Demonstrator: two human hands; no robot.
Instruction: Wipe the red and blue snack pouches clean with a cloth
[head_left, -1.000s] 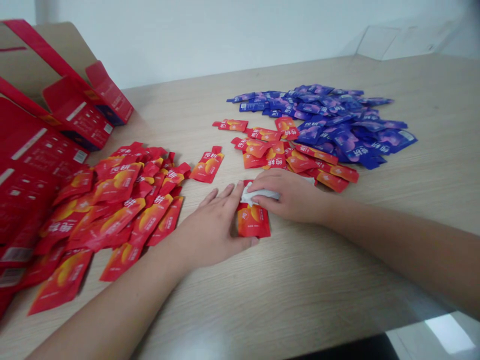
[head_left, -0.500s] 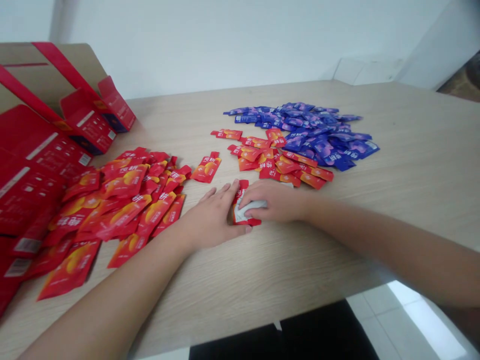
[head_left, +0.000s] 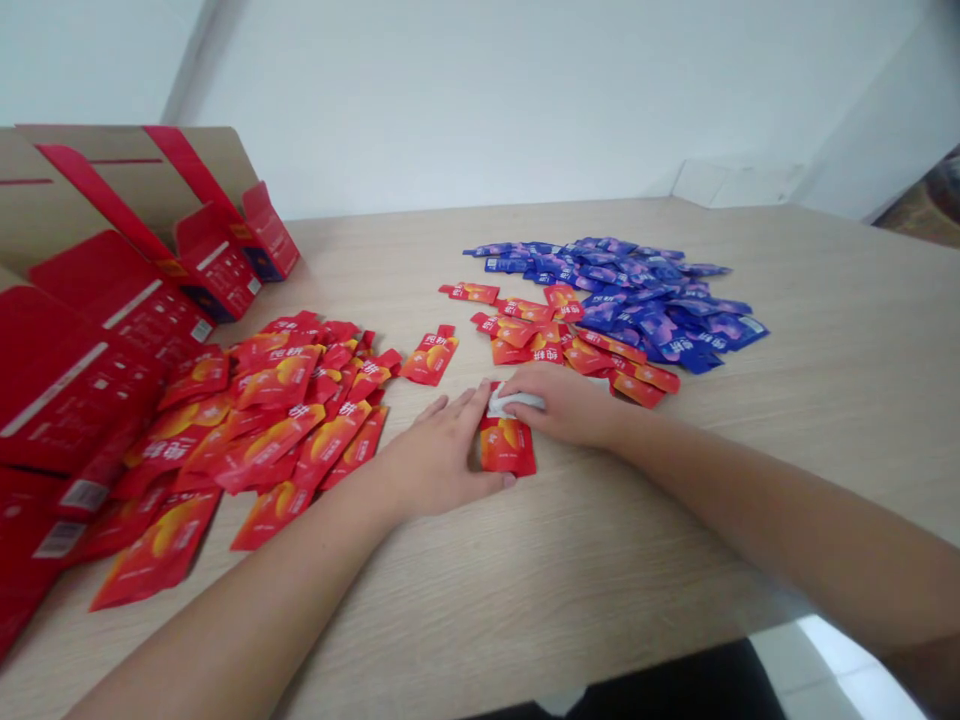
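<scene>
I see the sachet (head_left: 508,446) on the table (head_left: 825,400): left pile (head_left: 262,420) beside it, boxes (head_left: 112,290) far left, far pile (head_left: 600,300) behind it.

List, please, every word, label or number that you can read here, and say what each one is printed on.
No text can be quoted with confidence.
On the red sachet pile: large white characters, too blurred to read.
On the single red sachet between the left hand and the right hand: print too small to read.
On the blue sachets: white print, too small.
On the red boxes: white labels and lines of text, too small.
</scene>
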